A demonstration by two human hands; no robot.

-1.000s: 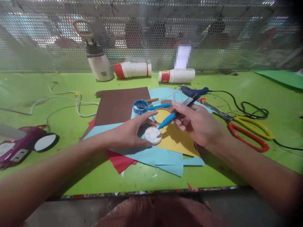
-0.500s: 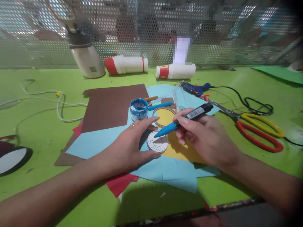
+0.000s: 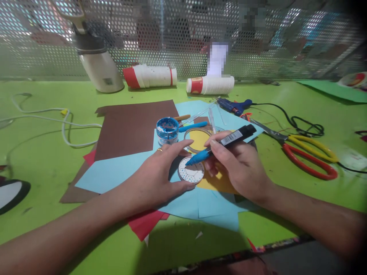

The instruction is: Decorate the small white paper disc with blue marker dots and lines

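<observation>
A small white paper disc (image 3: pixel 191 172) with blue dots and drawn lines lies on light blue paper (image 3: pixel 120 172) and yellow paper (image 3: pixel 220 183). My left hand (image 3: pixel 160 173) curls around the disc's left side, thumb and forefinger spread at its rim, steadying it. My right hand (image 3: pixel 237 164) grips a blue-tipped black marker (image 3: pixel 220 145) whose tip touches the disc's upper edge. A ring shows on a left finger.
A blue paint pot (image 3: pixel 167 130), tape ring (image 3: pixel 198 139) and brown paper (image 3: pixel 134 124) lie behind. Red-and-yellow scissors (image 3: pixel 304 152), a blue glue gun (image 3: pixel 235 105) with black cord, two glue bottles (image 3: pixel 210 84), a bottle (image 3: pixel 97 65), a white cable (image 3: pixel 65 118) and a mesh wall surround.
The marker tip came down from above the disc onto its upper edge. The view shifted left and slightly closer; my left hand kept its hold by the disc.
</observation>
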